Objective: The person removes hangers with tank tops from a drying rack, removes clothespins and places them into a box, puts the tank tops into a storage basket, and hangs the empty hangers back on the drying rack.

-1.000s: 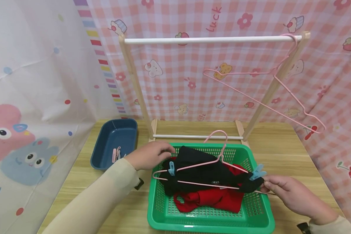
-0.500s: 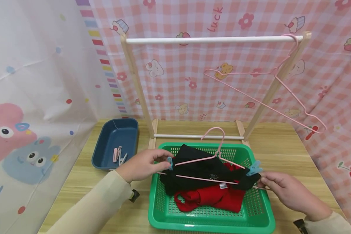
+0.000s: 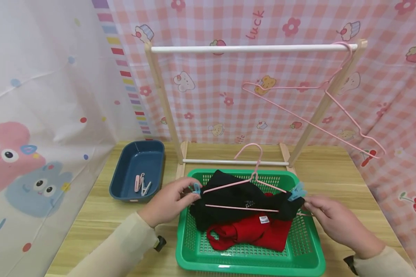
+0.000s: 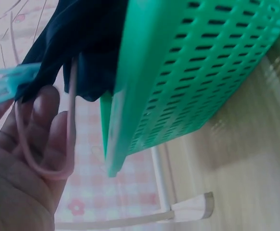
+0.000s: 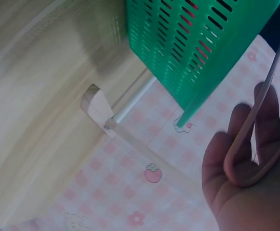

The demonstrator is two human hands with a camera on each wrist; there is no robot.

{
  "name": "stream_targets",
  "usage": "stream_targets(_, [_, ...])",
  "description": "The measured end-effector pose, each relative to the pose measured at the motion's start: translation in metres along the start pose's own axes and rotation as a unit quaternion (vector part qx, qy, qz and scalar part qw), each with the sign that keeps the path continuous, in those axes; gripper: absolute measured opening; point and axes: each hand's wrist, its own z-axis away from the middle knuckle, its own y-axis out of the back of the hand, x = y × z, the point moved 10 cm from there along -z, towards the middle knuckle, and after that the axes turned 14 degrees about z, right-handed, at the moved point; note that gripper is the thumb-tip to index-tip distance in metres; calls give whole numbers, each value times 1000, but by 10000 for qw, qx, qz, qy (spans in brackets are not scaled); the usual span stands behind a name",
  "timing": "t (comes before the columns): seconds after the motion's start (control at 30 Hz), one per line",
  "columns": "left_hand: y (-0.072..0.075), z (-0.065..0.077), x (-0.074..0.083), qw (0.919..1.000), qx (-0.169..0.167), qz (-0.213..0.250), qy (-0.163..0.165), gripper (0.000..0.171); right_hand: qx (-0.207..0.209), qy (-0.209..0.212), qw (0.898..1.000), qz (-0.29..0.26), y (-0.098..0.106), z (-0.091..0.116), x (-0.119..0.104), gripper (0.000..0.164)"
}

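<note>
A pink clothes hanger (image 3: 228, 187) lies over a black garment (image 3: 225, 198) in the green basket (image 3: 249, 265). Blue clothespins fasten the garment near each end of the hanger: a left clothespin (image 3: 196, 188) and a right clothespin (image 3: 297, 191). My left hand (image 3: 168, 202) grips the hanger's left end, thumb and forefinger at the left clothespin. In the left wrist view, the rounded hanger end (image 4: 71, 130) lies across the curled fingers. My right hand (image 3: 339, 223) holds the other end beside the garment's edge; its loop (image 5: 234, 159) crosses the palm in the right wrist view.
Red clothing (image 3: 253, 232) with a white label lies in the basket. Behind stands a wooden rack with a white rail (image 3: 249, 49), a second pink hanger (image 3: 284, 105) hanging at its right. A blue tray (image 3: 117, 181) at left holds several clothespins (image 3: 142, 184).
My left hand has moved from beside the left clothespin onto it and the hanger end. The hanger and garment have shifted slightly left and up, my right hand moving along.
</note>
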Motion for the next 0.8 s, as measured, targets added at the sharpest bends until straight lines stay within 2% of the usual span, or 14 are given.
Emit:
stream_targets(0.13, [-1, 2, -1, 9995, 283, 93, -113, 16, 318, -11, 9984, 463, 7, -6, -7, 22])
stream_targets(0.3, [0, 6, 0, 9964, 740, 184, -369, 16, 550, -319, 9944, 846, 9, -12, -13, 20])
stream_targets(0.5, [5, 12, 5, 9887, 1290, 10, -768, 17, 920, -614, 9914, 693, 6, -14, -20, 18])
stream_targets(0.6, [6, 15, 5, 9847, 1512, -107, -858, 19, 1060, -809, 9895, 554, 2, -13, -20, 17])
stream_targets(0.8, [3, 20, 5, 9784, 1735, -372, -1061, 21, 1187, -1046, 9868, 351, -10, -10, -20, 16])
